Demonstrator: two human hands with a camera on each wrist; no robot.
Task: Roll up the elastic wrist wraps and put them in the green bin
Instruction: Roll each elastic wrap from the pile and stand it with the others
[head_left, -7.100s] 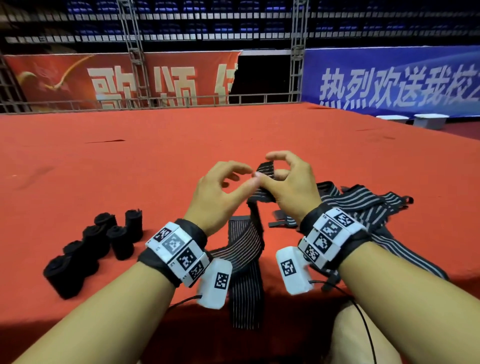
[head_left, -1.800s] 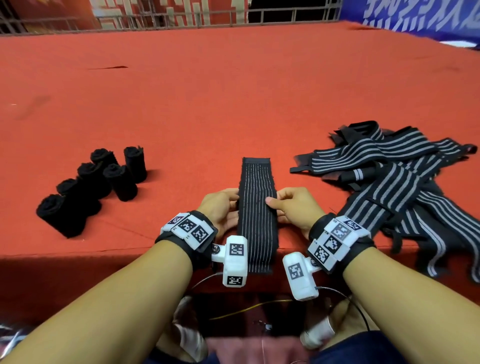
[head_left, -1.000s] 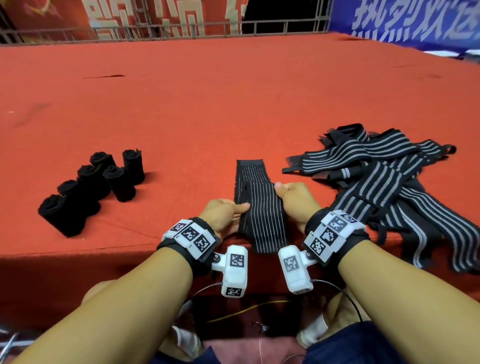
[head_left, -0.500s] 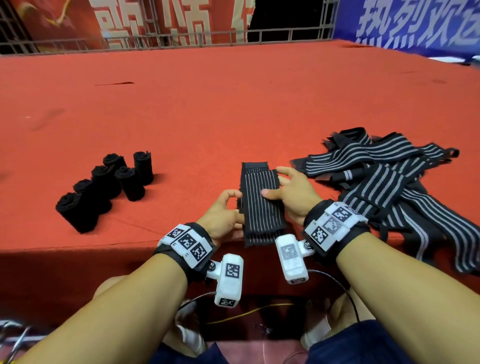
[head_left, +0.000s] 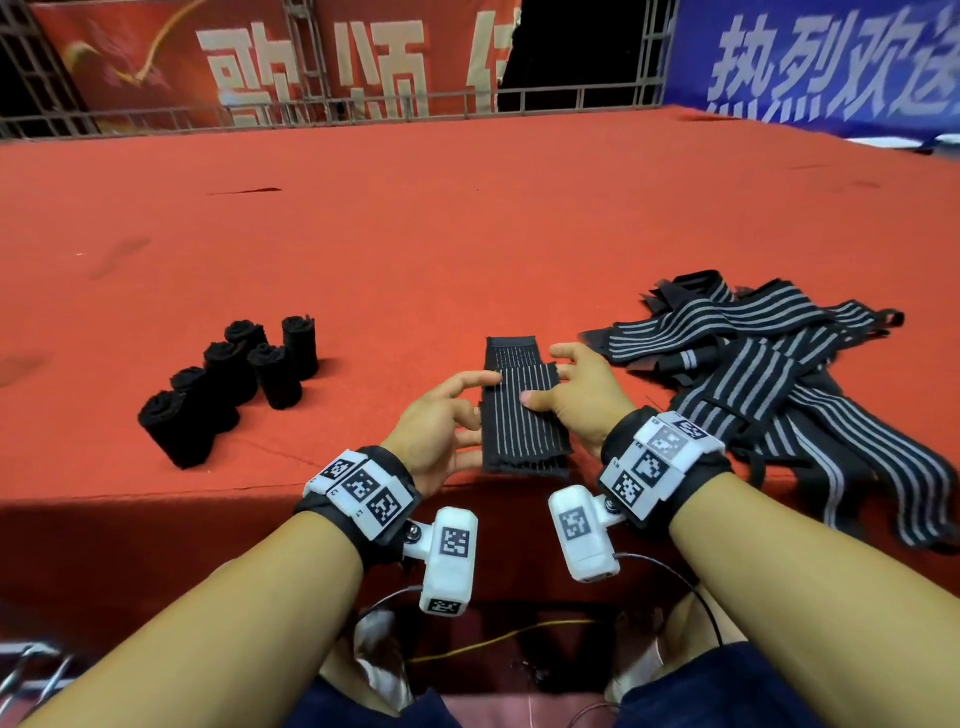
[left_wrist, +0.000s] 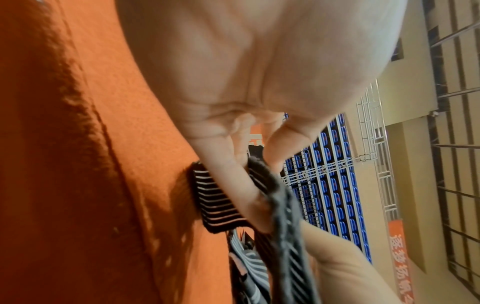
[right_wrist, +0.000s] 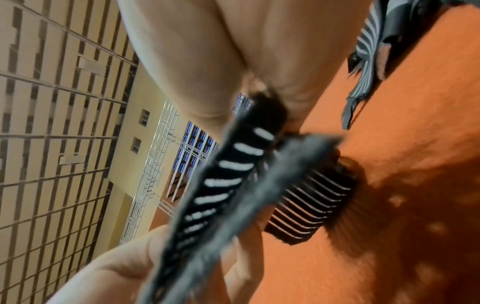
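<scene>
A black wrist wrap (head_left: 522, 415) with thin white stripes lies on the red cloth near the front edge, folded over on itself in layers. My left hand (head_left: 447, 418) pinches its left edge, with the index finger laid across the top. My right hand (head_left: 576, 395) holds the right edge with the thumb on top. In the left wrist view the upper layer (left_wrist: 279, 207) runs between my thumb and fingers above the lower layer (left_wrist: 217, 202). The right wrist view shows the lifted layer (right_wrist: 228, 164) pinched the same way. No green bin is in view.
Several rolled black wraps (head_left: 234, 379) stand in a cluster at the left. A loose pile of unrolled striped wraps (head_left: 769, 395) lies at the right, close to my right wrist. The red cloth's front edge (head_left: 208, 491) runs just below my hands. Railings and banners stand far behind.
The wrap lay flat with its near end hanging over the edge. Both hands have folded that end up and forward onto the rest, so the wrap is now shorter and thicker.
</scene>
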